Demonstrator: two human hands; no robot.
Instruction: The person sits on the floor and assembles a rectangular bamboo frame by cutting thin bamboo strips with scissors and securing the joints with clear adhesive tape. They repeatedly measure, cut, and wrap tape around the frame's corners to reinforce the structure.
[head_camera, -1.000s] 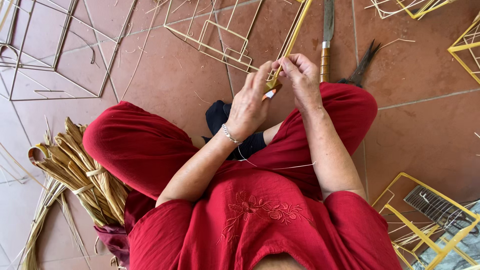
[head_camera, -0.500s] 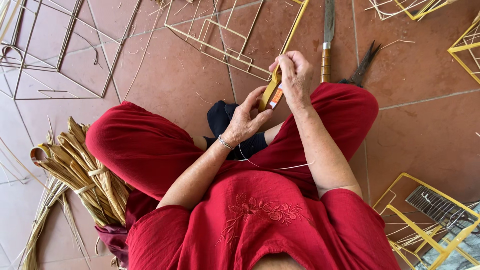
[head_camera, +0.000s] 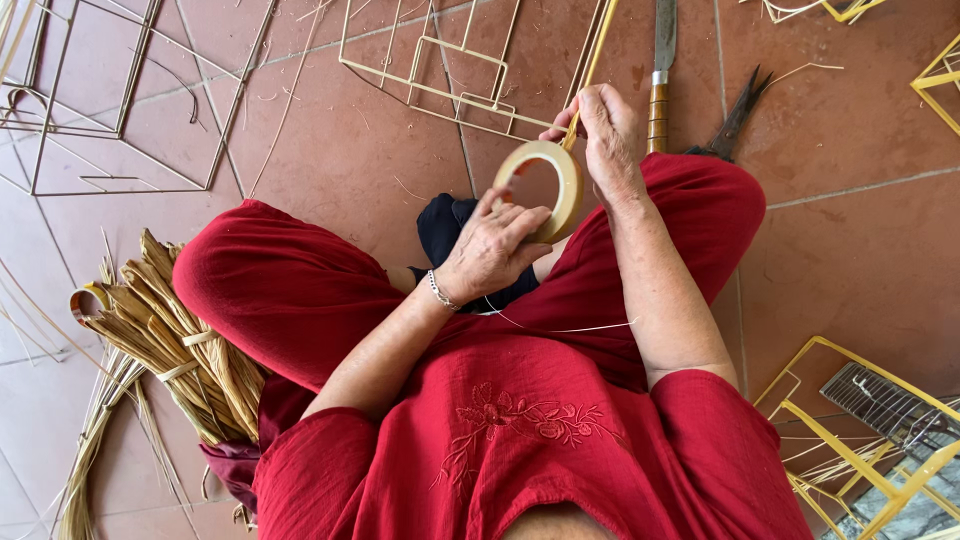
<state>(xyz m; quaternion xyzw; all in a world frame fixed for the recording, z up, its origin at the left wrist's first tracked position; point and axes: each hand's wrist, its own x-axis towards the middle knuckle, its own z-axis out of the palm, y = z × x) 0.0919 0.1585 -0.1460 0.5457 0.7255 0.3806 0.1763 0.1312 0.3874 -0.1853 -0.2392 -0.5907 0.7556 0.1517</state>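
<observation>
A person in a red embroidered blouse and red trousers sits cross-legged on a terracotta tile floor (head_camera: 350, 170), working a roll of tan adhesive tape (head_camera: 560, 190) held above the knees. The left hand (head_camera: 490, 250), a thin bracelet (head_camera: 437, 291) at its wrist, grips the roll from below, its fingers pressed together against the near rim and the thumb laid on the side. The right hand (head_camera: 605, 135) is raised just past the roll, thumb and forefinger pinching the end of a slim yellow bamboo strip (head_camera: 590, 60) that runs away up the floor; the other fingers curl loosely, and whether tape is stretched between roll and strip cannot be told. A fine pale thread (head_camera: 560, 328) lies across the lap. Just beyond the right hand a knife with a wooden handle (head_camera: 658, 95) lies on the tiles, with dark scissors (head_camera: 735, 120) beside it near the right knee. Bare frames of thin bamboo sticks (head_camera: 440, 80) spread over the floor ahead and to the left, and yellow-wrapped frames (head_camera: 860, 440) rest at the lower right. A bundle of dried reed strips (head_camera: 170, 340), tied with bands, lies by the left thigh, with a second tape ring (head_camera: 90, 300) at its end.
</observation>
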